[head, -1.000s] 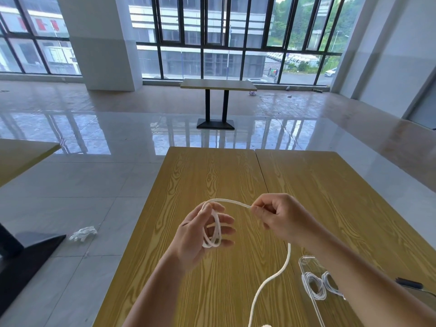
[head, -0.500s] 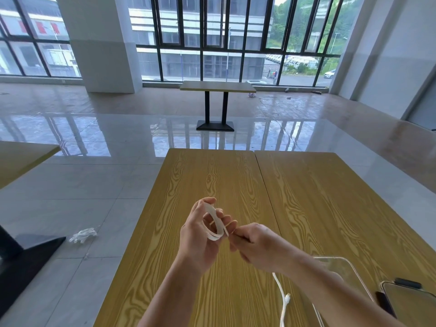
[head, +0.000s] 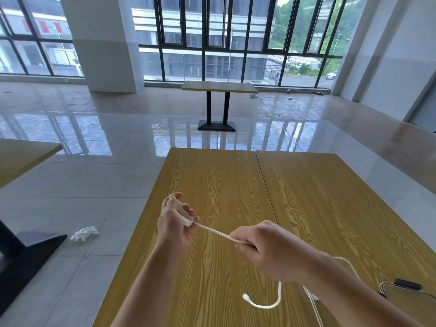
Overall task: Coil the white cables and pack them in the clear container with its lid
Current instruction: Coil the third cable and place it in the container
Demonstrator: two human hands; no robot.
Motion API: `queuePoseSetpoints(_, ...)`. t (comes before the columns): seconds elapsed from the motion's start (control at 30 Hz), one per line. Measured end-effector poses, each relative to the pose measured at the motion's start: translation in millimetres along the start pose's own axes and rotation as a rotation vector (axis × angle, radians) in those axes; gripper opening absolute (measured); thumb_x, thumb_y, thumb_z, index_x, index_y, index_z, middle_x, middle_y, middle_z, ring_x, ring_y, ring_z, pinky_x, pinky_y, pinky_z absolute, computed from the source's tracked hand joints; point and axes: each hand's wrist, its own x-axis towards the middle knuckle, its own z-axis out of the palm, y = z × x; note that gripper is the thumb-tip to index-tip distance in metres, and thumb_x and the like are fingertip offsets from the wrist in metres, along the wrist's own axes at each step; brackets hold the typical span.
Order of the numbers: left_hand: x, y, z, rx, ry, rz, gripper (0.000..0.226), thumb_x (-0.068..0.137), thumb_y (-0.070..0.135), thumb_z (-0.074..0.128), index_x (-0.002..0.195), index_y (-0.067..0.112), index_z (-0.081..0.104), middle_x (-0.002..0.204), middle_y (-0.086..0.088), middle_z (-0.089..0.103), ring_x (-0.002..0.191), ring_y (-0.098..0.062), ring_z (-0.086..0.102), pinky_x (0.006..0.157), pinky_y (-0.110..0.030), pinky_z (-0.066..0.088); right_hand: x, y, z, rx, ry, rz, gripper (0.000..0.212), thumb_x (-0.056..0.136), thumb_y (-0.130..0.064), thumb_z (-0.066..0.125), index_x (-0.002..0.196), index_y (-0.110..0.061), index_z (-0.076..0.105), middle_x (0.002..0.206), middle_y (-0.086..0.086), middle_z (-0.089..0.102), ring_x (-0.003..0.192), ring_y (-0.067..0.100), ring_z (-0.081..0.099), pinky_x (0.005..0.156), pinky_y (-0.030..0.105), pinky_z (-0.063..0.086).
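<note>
A: Since half a second ago, the right hand is moving away from the left hand, down and to the right, and the cable between them is now stretching almost straight. Before, the two hands were nearly touching.

B: How is the left hand gripping?

A: Its fingers are curling around a small coil of the cable, which is showing white between the fingers and the thumb. The thumb is pointing up. So this hand is grasping the coil.

B: And the right one?

A: It is clenching on the cable with the knuckles up. The strand is going into the fist at the left side. Below the wrist, the free end is hanging in a curve, and its plug is pointing left, above the table. I cannot tell if the plug is touching the wood.

B: Where is the container?

A: The container is standing on the table at the lower right, mostly hiding behind the right forearm; only a clear rim is showing. Something white is lying inside, but I cannot tell what it is.

B: Anything else near it?

A: A dark object with a shiny face is lying just beside the container. On the floor at the left, a white bundle is lying near a black table foot.
</note>
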Motion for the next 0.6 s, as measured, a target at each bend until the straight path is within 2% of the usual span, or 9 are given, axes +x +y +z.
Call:
queuePoseSetpoints(0.07, -1.2, -1.0, 1.9, 0.046, 0.004, 0.004, 0.028, 0.106, 0.030, 0.039, 0.097, 0.020, 0.064, 0.081, -0.006, 0.050, 0.069, -0.016, 0.050, 0.056, -0.031, 0.049, 0.7, -6.2, -7.3, -0.037, 0.050, -0.037, 0.021, 0.101, -0.018, 0.048, 0.091, -0.015, 0.066, 0.061, 0.002, 0.059, 0.049, 0.014, 0.047, 0.050, 0.032, 0.044)
queuePoseSetpoints(0.13, -3.8, -1.3, 3.5, 0.112, -0.015, 0.010, 0.028, 0.106, 0.029, 0.039, 0.098, 0.020, 0.064, 0.080, -0.005, 0.049, 0.068, -0.016, 0.049, 0.052, -0.030, 0.047, 2.4, -10.5, -14.0, -0.036, 0.101, -0.087, 0.020, 0.101, -0.019, 0.050, 0.094, -0.019, 0.069, 0.062, -0.004, 0.061, 0.055, 0.015, 0.056, 0.052, 0.028, 0.046)
queuePoseSetpoints(0.23, -12.3, -4.7, 6.2, 0.278, -0.100, 0.026, 0.028, 0.104, 0.026, 0.038, 0.100, 0.020, 0.065, 0.081, -0.006, 0.051, 0.066, -0.015, 0.050, 0.047, -0.028, 0.044, 9.0, -13.9, -19.5, -0.021, 0.180, -0.149, 0.019, 0.100, -0.025, 0.054, 0.093, -0.022, 0.071, 0.063, -0.005, 0.062, 0.059, 0.014, 0.058, 0.053, 0.023, 0.047)
queuePoseSetpoints(0.3, -19.4, -7.6, 9.6, 0.356, -0.185, 0.018, 0.029, 0.104, 0.027, 0.038, 0.100, 0.021, 0.067, 0.080, -0.005, 0.054, 0.062, -0.013, 0.052, 0.046, -0.028, 0.042, 15.8, -13.8, -21.6, -0.009, 0.230, -0.167, 0.019, 0.100, -0.028, 0.056, 0.093, -0.021, 0.071, 0.064, -0.003, 0.065, 0.057, 0.014, 0.059, 0.054, 0.028, 0.048)
queuePoseSetpoints(0.4, -28.7, -10.1, 15.3, 0.433, -0.331, -0.056, 0.035, 0.105, 0.038, 0.038, 0.100, 0.023, 0.069, 0.076, -0.005, 0.056, 0.062, -0.012, 0.053, 0.045, -0.027, 0.040, 24.8, -10.5, -24.8, 0.036, 0.305, -0.159, 0.015, 0.099, -0.027, 0.059, 0.092, -0.024, 0.072, 0.057, -0.006, 0.061, 0.050, 0.013, 0.057, 0.048, 0.028, 0.047)
queuePoseSetpoints(0.5, -36.2, -13.4, 16.4, 0.420, -0.471, -0.169, 0.046, 0.102, 0.052, 0.039, 0.107, 0.018, 0.068, 0.071, -0.003, 0.060, 0.058, -0.011, 0.053, 0.046, -0.026, 0.037, 31.9, -4.6, -27.6, 0.068, 0.379, -0.100, 0.012, 0.097, -0.027, 0.063, 0.090, -0.026, 0.074, 0.054, -0.015, 0.059, 0.050, 0.006, 0.057, 0.046, 0.017, 0.041)
queuePoseSetpoints(0.6, -42.4, -14.4, 14.0, 0.419, -0.612, -0.213, 0.050, 0.095, 0.063, 0.041, 0.097, 0.025, 0.074, 0.074, -0.002, 0.060, 0.060, -0.011, 0.053, 0.048, -0.025, 0.037, 36.0, 2.0, -29.4, 0.112, 0.420, -0.058, 0.015, 0.094, -0.029, 0.066, 0.082, -0.024, 0.073, 0.055, -0.019, 0.061, 0.051, 0.001, 0.056, 0.050, 0.010, 0.038)
